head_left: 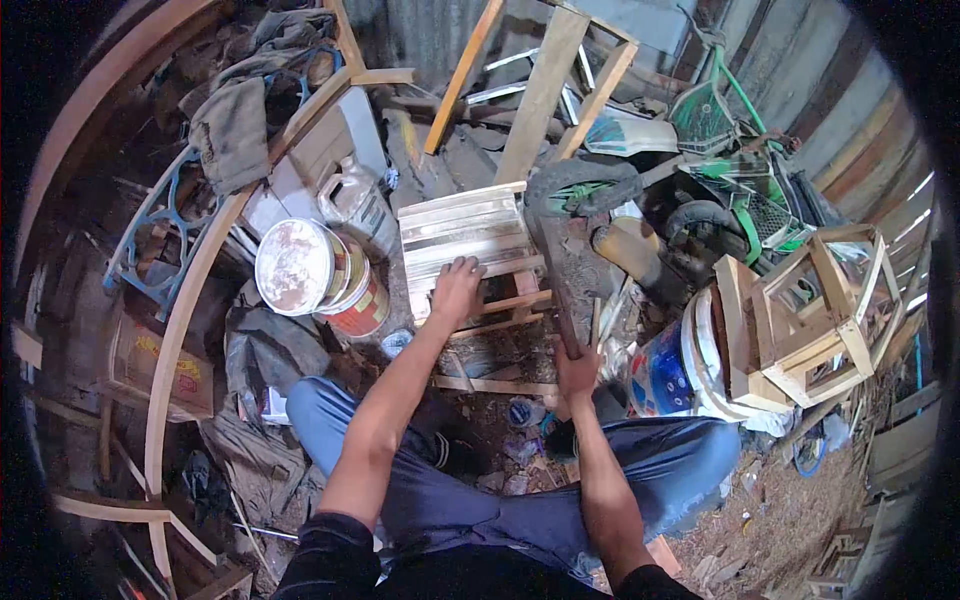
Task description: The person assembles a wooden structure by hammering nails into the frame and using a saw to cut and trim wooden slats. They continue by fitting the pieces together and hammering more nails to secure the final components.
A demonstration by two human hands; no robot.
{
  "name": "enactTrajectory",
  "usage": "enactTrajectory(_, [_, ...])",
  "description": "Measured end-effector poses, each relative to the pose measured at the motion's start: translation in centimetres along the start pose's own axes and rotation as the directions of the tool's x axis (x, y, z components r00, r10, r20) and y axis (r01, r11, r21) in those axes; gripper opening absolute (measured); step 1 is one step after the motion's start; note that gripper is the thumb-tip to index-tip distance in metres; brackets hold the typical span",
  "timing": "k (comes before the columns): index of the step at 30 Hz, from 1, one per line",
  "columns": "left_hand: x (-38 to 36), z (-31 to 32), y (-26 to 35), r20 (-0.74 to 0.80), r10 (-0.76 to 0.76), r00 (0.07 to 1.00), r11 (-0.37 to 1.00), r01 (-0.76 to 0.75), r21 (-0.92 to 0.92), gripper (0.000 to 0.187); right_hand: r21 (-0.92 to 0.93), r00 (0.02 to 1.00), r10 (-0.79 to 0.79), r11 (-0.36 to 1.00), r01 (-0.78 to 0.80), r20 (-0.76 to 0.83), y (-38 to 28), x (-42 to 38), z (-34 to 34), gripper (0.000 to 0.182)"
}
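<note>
A wooden slatted crate (465, 232) stands on the ground between my knees, its pale slats running across the top and gaps showing on its near side. My left hand (458, 290) rests on the near slats, fingers stretched forward over them. To the right, my right hand (577, 372) is closed around the lower end of a long, dark brown bar-like tool (556, 275). This bar points away from me along the crate's right side, overlapping its edge in this view. What kind of tool it is, I cannot tell.
Paint buckets (295, 268) and a plastic jug (357, 205) stand left of the crate. On the right are a blue-white bucket (668, 365), a wooden frame (815, 320) and a green toy vehicle (750, 190). Planks (545, 95) lean at the back. A curved wooden strip (178, 350) crosses the left side.
</note>
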State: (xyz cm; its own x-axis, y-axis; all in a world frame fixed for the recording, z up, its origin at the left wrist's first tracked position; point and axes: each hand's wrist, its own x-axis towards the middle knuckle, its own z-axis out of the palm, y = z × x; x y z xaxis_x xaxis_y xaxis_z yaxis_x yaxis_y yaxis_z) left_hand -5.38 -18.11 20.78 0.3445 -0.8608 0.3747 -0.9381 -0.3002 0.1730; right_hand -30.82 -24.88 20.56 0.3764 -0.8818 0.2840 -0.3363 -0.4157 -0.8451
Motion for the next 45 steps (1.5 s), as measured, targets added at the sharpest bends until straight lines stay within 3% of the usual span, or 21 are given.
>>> enactTrajectory(2, [0.5,-1.0,1.6,-0.099,0.07,0.993,0.997,-0.071,-0.001,0.028,0.089,0.992,0.116,0.989,-0.121,0.057,0.2,0.1,0.0,0.044])
enactTrajectory(3, [1.4,-0.4,1.6,-0.103,0.094,0.99,0.99,-0.103,-0.094,0.03,0.061,0.983,0.158,0.985,-0.164,0.094,0.3,0.3,-0.1,0.043])
enactTrajectory(7, [3.8,0.7,3.5,-0.034,0.146,0.989,0.981,-0.149,-0.124,0.03,0.124,0.951,0.298,0.944,-0.307,0.084,1.0,0.6,0.0,0.04])
enactTrajectory(9, [4.5,1.6,4.1,-0.02,0.146,0.989,0.98,-0.147,-0.136,0.027,0.01,0.992,0.121,0.993,-0.12,-0.024,2.4,0.6,0.8,0.032])
enactTrajectory(10, [4.8,2.1,4.1,-0.019,0.127,0.992,0.981,-0.128,-0.149,0.024,0.02,0.989,0.142,0.99,-0.141,-0.04,2.6,0.5,0.9,0.032])
enactTrajectory(12, [4.9,2.5,4.1,-0.009,0.157,0.988,0.975,-0.157,-0.156,0.021,0.193,0.959,0.266,0.94,-0.281,0.1,2.9,0.7,1.0,0.03])
enactTrajectory(15, [5.3,2.4,4.6,0.006,0.155,0.988,0.976,-0.153,-0.153,0.02,0.225,0.942,0.302,0.917,-0.329,0.147,2.9,1.0,1.0,0.032])
enactTrajectory(18, [5.6,2.3,5.1,-0.032,0.177,0.984,0.976,-0.18,-0.124,0.021,0.181,0.973,0.207,0.958,-0.222,0.098,2.2,1.2,0.5,0.034])
enactTrajectory(22, [6.2,2.8,4.9,0.022,0.209,0.978,0.975,-0.206,-0.077,0.023,0.244,0.953,0.268,0.924,-0.295,0.141,2.0,1.2,-0.1,0.029])
enactTrajectory(23, [6.2,3.5,4.8,-0.112,0.17,0.979,0.972,-0.185,-0.143,0.023,0.268,0.953,0.261,0.917,-0.295,0.154,2.4,1.2,0.0,0.029])
enactTrajectory(26, [6.1,2.7,5.9,0.039,-0.084,0.996,0.952,0.092,-0.293,0.021,0.293,0.971,0.229,0.925,-0.241,0.075,3.8,1.0,0.7,0.029])
enactTrajectory(28, [5.7,2.9,6.2,0.081,-0.066,0.995,0.904,0.094,-0.416,0.02,0.28,0.983,0.185,0.942,-0.183,0.021,2.8,1.6,0.2,0.03])
enactTrajectory(29, [5.2,3.1,6.1,0.138,-0.057,0.989,0.845,0.122,-0.521,0.019,0.324,0.97,0.233,0.914,-0.244,0.072,2.4,1.4,-0.1,0.031])
enactTrajectory(31, [4.4,2.9,7.4,0.068,-0.067,0.995,0.843,0.093,-0.53,0.018,0.363,0.952,0.277,0.88,-0.304,0.126,1.1,1.1,-1.0,0.031])
enactTrajectory(32, [3.9,2.8,7.8,0.006,-0.073,0.997,0.843,0.065,-0.534,0.017,0.322,0.979,0.194,0.925,-0.204,0.063,0.7,1.1,-1.5,0.031])
enactTrajectory(33, [3.9,3.4,7.6,0.125,-0.187,0.974,0.776,0.225,-0.59,0.016,0.271,0.994,0.111,0.956,-0.108,0.006,0.6,0.7,-1.9,0.032])
enactTrajectory(36, [3.4,4.4,6.7,0.103,-0.176,0.979,0.743,0.2,-0.639,0.016,0.274,0.977,0.199,0.938,-0.212,0.074,2.2,-0.4,-1.4,0.03])
enactTrajectory(37, [3.3,4.3,6.4,0.015,-0.078,0.997,0.765,0.07,-0.64,0.015,0.273,0.977,0.199,0.938,-0.212,0.075,2.2,-0.7,-1.7,0.03])
enactTrajectory(39, [2.8,4.1,5.8,-0.008,-0.064,0.998,0.776,0.045,-0.629,0.015,0.155,0.94,0.304,0.932,-0.327,0.153,1.8,-1.0,-2.3,0.036])
enactTrajectory(42, [2.3,4.1,5.8,0.038,-0.087,0.995,0.769,0.091,-0.633,0.012,0.163,0.976,0.186,0.965,-0.203,0.113,2.7,-1.5,-0.8,0.026])
enactTrajectory(45, [2.4,4.0,6.2,-0.048,-0.047,0.998,0.801,0.009,-0.599,0.009,0.096,0.985,0.168,0.98,-0.172,0.049,1.4,-1.8,-0.7,0.026])
